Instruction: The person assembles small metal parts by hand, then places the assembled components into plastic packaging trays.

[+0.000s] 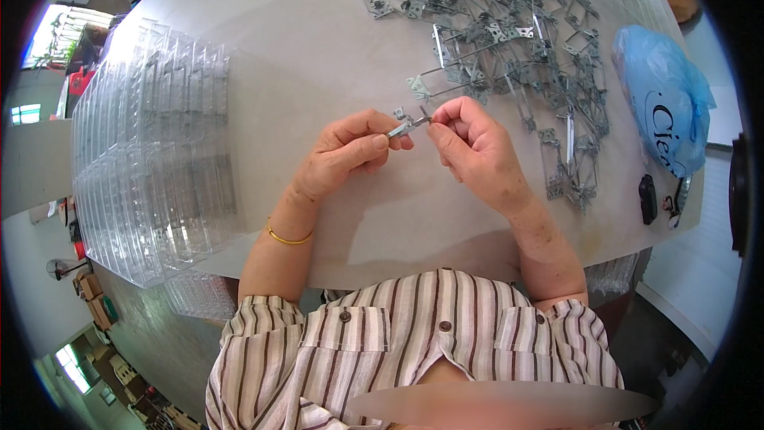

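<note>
My left hand and my right hand meet over the grey table, both pinching one small metal bracket between thumb and fingertips. The left fingers hold its lower end, the right fingers its upper end. Just beyond the hands lies a big pile of the same grey metal brackets, spreading toward the far right. A gold bangle sits on my left wrist.
Rows of clear plastic trays cover the table's left side. A blue plastic bag lies at the right edge, with a small black object and keys beside it. The table's near edge curves in front of my striped shirt.
</note>
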